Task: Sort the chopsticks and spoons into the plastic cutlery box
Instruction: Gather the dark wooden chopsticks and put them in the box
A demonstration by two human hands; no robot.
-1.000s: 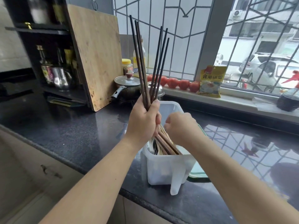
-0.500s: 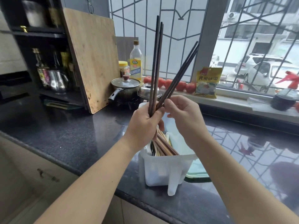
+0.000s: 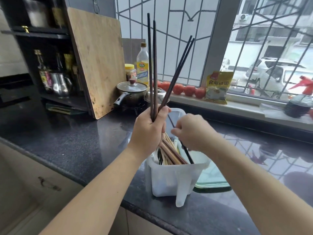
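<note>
My left hand grips several dark chopsticks upright above the white plastic cutlery box at the counter's front edge. Two of them stand straight up and two lean to the right. My right hand is lower, over the box, pinching a single dark chopstick whose lower end is inside the box. Wooden chopsticks and white spoons lie in the box's left part.
A green lid or tray lies right of the box on the dark counter. Behind stand a lidded pot, a wooden cutting board, an oil bottle, tomatoes and a yellow packet on the sill.
My right hand has come down from the leaning chopsticks to the box and now pinches one dark chopstick there. The left hand still holds its bundle up.
</note>
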